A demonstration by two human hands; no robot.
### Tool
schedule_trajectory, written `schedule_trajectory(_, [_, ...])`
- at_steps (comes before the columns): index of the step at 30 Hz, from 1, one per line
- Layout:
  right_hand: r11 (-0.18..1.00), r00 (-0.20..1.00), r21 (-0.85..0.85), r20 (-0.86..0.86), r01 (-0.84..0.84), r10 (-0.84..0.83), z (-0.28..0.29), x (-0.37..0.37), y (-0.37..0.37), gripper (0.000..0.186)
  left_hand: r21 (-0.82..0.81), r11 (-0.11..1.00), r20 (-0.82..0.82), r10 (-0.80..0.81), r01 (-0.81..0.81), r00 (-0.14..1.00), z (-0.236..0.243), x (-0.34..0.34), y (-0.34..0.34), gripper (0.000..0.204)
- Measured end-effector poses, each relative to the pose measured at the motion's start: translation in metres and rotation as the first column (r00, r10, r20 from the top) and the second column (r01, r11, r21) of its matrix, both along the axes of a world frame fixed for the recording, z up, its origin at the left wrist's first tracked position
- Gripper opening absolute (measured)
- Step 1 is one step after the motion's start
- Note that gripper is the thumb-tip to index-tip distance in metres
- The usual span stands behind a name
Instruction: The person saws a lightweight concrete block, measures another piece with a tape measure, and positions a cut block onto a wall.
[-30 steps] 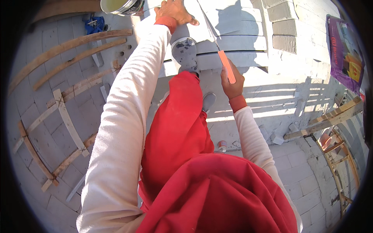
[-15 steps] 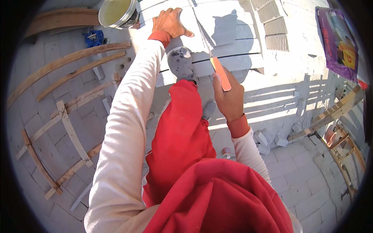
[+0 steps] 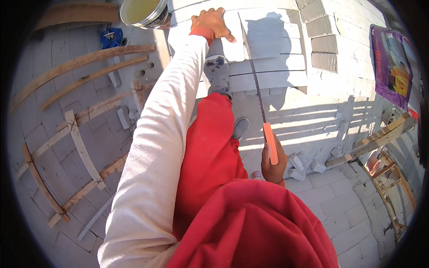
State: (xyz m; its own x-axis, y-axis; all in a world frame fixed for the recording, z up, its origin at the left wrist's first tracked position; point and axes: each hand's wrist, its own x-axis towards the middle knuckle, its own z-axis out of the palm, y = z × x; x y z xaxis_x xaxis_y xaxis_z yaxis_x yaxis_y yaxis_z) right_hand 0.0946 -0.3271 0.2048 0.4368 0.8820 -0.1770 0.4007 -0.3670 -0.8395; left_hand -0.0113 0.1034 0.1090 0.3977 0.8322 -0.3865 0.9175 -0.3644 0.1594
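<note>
A handsaw [image 3: 270,144] with an orange handle is gripped in my right hand [image 3: 278,166], low beside my red-trousered leg. Its long blade runs away from me, and the far part lies along a line in a pale block [image 3: 237,50]. How deep the blade sits in that block I cannot tell. My left hand [image 3: 211,24] lies on top of the block, left of the blade, with thumb and fingers spread. Below it my grey, stained shoe [image 3: 216,77] is up against the stacked pale blocks [image 3: 268,80].
A white bucket [image 3: 144,13] with yellowish contents stands at the far left. Curved timber strips [image 3: 89,71] and a wooden frame [image 3: 82,149] lie on the left. Grey-sided blocks [image 3: 324,44] and a purple sack [image 3: 391,67] are at the right, with broken block pieces [image 3: 296,163] below.
My right hand has drawn the saw back toward me and slightly right, so more of its blade shows. My left hand stays spread on the block while the view shifts a little.
</note>
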Motion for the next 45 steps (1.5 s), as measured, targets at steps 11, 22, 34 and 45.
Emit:
schedule_trajectory(11, [1.000, 1.000, -0.008, 0.005, 0.015, -0.015, 0.002, 0.010, 0.056, 0.030, 0.021, 1.000, 0.021, -0.016, 0.015, 1.000, -0.007, 0.006, -0.002, 0.112])
schedule_trajectory(22, [0.996, 0.996, -0.061, 0.040, -0.071, 0.073, -0.015, 0.028, 0.152, 0.024, 0.074, 0.996, 0.024, -0.051, 0.049, 0.998, -0.003, 0.012, -0.014, 0.112])
schedule_trajectory(34, [0.995, 0.997, -0.072, 0.036, -0.072, 0.075, -0.016, 0.048, 0.162, 0.026, 0.079, 0.994, 0.086, -0.080, 0.074, 0.993, -0.002, 0.031, -0.015, 0.113])
schedule_trajectory(45, [0.995, 0.996, -0.097, 0.070, -0.039, 0.046, -0.029, 0.045, 0.155, 0.025, 0.143, 0.989, 0.106, -0.047, 0.031, 0.993, -0.003, 0.040, -0.019, 0.109])
